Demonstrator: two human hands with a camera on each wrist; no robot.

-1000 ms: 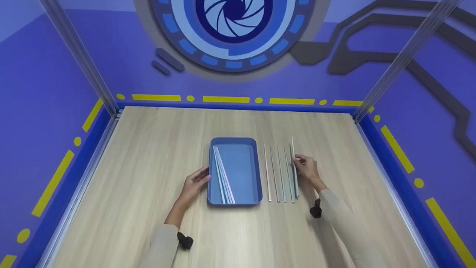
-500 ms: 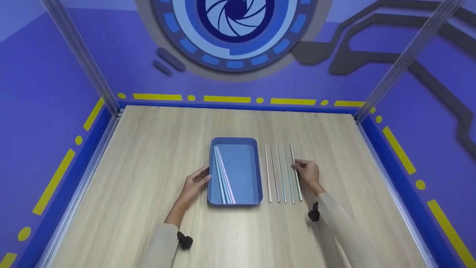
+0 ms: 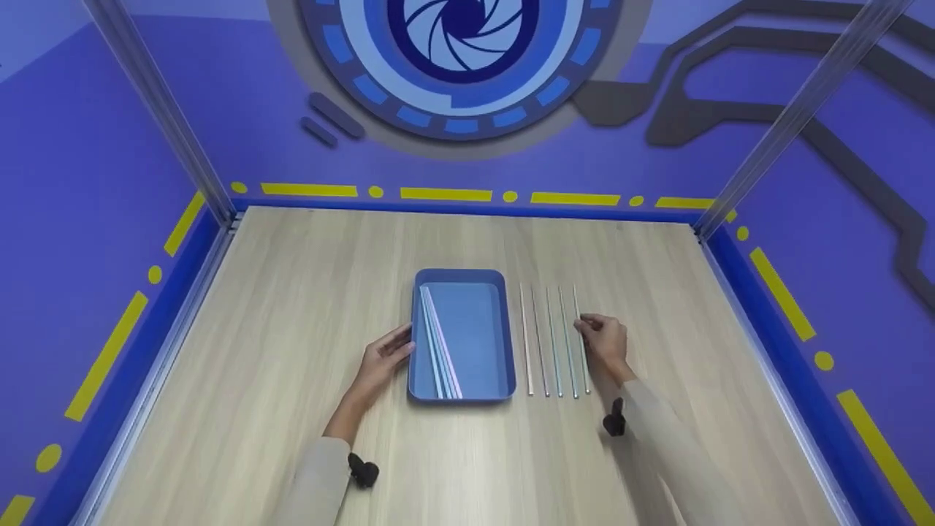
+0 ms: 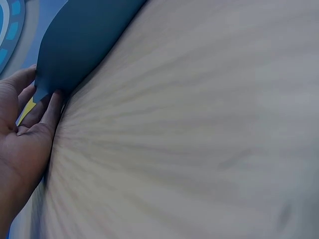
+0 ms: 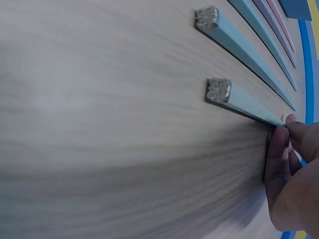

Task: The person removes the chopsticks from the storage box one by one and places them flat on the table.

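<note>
My left hand [image 3: 380, 361] touches the left wall of a blue rectangular tray [image 3: 482, 329], its fingers fairly straight; the left wrist view shows fingertips against the tray's side [image 4: 79, 45]. Inside the tray, several pastel chopsticks [image 3: 440, 351] lie together, slanting along the left side. To the tray's right, several more chopsticks [image 3: 543, 343] are laid out in a spaced, roughly parallel row. My right hand [image 3: 606, 340] pinches the rightmost one, a pale green chopstick [image 5: 251, 103] with a square, silver-textured end, between thumb and fingers. It lies on or very close to the table.
The wooden table [image 3: 314, 277] is enclosed by blue-purple walls [image 3: 219, 95] with yellow dashes and metal corner posts [image 3: 157, 109]. Black wrist cameras [image 3: 363, 471] sit at both sleeves.
The pale green chopstick, held tilted beside its neighbour, has shifted right and straightened into line with the row. My right hand moved slightly nearer my body. My left hand and the tray stayed put.
</note>
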